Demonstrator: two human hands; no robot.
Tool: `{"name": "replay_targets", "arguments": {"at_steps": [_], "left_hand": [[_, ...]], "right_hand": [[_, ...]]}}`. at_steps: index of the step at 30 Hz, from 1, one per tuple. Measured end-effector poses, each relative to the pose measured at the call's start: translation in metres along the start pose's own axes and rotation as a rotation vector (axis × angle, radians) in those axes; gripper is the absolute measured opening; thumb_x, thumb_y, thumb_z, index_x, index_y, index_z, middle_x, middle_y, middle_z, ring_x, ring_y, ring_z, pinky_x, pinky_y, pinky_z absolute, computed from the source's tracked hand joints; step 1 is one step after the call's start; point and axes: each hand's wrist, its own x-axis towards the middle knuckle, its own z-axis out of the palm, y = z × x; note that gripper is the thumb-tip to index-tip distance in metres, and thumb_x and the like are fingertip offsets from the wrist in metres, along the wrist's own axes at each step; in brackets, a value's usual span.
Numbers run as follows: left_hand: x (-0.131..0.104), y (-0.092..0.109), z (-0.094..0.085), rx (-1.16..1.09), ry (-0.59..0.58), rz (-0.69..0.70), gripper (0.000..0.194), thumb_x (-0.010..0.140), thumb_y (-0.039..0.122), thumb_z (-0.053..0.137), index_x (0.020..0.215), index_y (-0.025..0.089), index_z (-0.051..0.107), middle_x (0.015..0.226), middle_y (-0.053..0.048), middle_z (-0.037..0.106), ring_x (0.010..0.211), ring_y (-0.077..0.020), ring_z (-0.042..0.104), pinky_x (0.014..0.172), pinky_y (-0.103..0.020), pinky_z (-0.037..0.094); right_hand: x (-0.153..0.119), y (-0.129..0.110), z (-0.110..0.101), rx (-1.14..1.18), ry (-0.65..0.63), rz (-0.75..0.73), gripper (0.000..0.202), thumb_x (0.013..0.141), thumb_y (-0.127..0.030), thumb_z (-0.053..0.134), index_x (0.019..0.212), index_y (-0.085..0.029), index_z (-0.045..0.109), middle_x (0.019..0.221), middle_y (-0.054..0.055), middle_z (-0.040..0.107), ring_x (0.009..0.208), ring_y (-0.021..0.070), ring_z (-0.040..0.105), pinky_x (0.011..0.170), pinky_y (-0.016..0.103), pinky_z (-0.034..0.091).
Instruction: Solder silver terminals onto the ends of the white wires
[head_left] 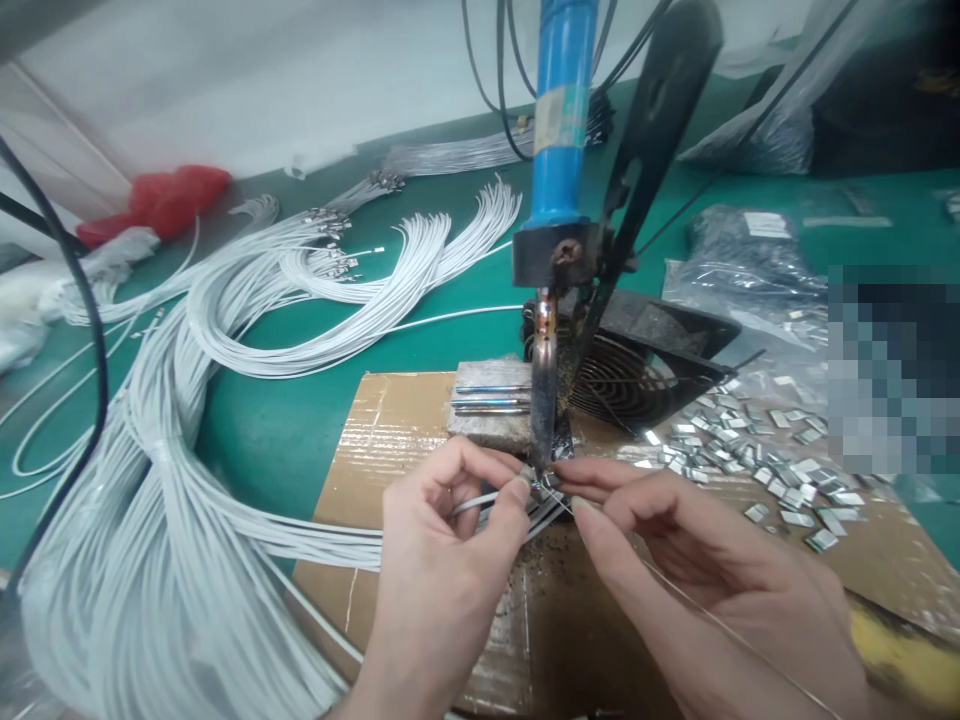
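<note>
My left hand (pixel 450 560) pinches a white cable (pixel 476 502) near its end, thumb against forefinger. A thin silvery solder wire (pixel 724 625) runs through my right hand (pixel 697 560), its fingertips closed close to the cable end. Between both sets of fingertips is a tiny metal piece, partly hidden. Pointing straight down at that spot is the tip of a soldering iron (pixel 544 410) with a blue handle (pixel 561 160), fixed in a dark bracket (pixel 649 130). More white cable ends lie beneath my fingers.
Bundled white cables (pixel 157 500) fill the left side. Small metal connectors (pixel 795 485) are scattered on the cardboard (pixel 397 420) at right. A grey block (pixel 491 430) with metal rods and a black fan (pixel 637 375) stand behind the iron. Plastic bags (pixel 739 250) lie back right.
</note>
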Motion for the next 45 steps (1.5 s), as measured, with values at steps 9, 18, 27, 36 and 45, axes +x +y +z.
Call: {"name": "replay_targets", "arguments": {"at_steps": [9,18,27,36,45], "left_hand": [[-0.0005,0.0033,0.006,-0.025,0.041,0.012,0.013,0.074,0.011,0.077,0.064,0.018,0.07,0.071,0.002,0.076,0.067,-0.0082,0.071,0.062,-0.009,0.054],[-0.0059,0.0012,0.0068,0.005,0.097,0.014,0.012,0.075,0.014,0.077,0.066,0.019,0.07,0.074,0.001,0.076,0.064,-0.0092,0.065,0.056,-0.012,0.05],[-0.006,0.0005,0.0043,0.008,0.065,0.044,0.014,0.076,0.011,0.077,0.067,0.019,0.07,0.076,0.001,0.078,0.068,-0.0095,0.071,0.061,-0.011,0.053],[-0.0031,-0.0005,0.0034,-0.028,0.022,0.002,0.017,0.079,0.008,0.075,0.067,0.018,0.069,0.078,0.002,0.078,0.07,-0.0076,0.073,0.063,-0.009,0.055],[-0.002,0.0034,0.006,-0.035,0.038,-0.018,0.016,0.076,0.007,0.076,0.067,0.018,0.07,0.076,0.003,0.079,0.069,-0.0083,0.074,0.061,-0.01,0.055]], "right_hand": [[0.0,0.0003,-0.0035,-0.061,0.019,-0.03,0.021,0.084,-0.036,0.078,0.066,-0.028,0.07,0.094,-0.004,0.084,0.078,0.0134,0.081,0.079,0.011,0.06],[0.0,-0.0033,0.0015,-0.006,0.044,-0.019,0.019,0.082,-0.031,0.08,0.066,-0.028,0.071,0.093,-0.006,0.084,0.077,0.0102,0.081,0.075,0.004,0.057],[-0.0048,-0.0018,0.0016,-0.08,0.087,-0.068,0.021,0.084,-0.029,0.076,0.065,-0.027,0.07,0.091,-0.004,0.084,0.076,0.0124,0.081,0.072,0.009,0.06],[-0.008,0.0013,0.0034,-0.117,0.068,-0.033,0.021,0.087,-0.038,0.075,0.069,-0.029,0.071,0.1,-0.002,0.083,0.088,0.0166,0.081,0.08,0.017,0.06],[-0.0059,0.0002,0.0043,-0.121,0.063,-0.037,0.021,0.087,-0.038,0.075,0.069,-0.028,0.07,0.101,-0.002,0.083,0.09,0.018,0.081,0.081,0.02,0.06]]}}
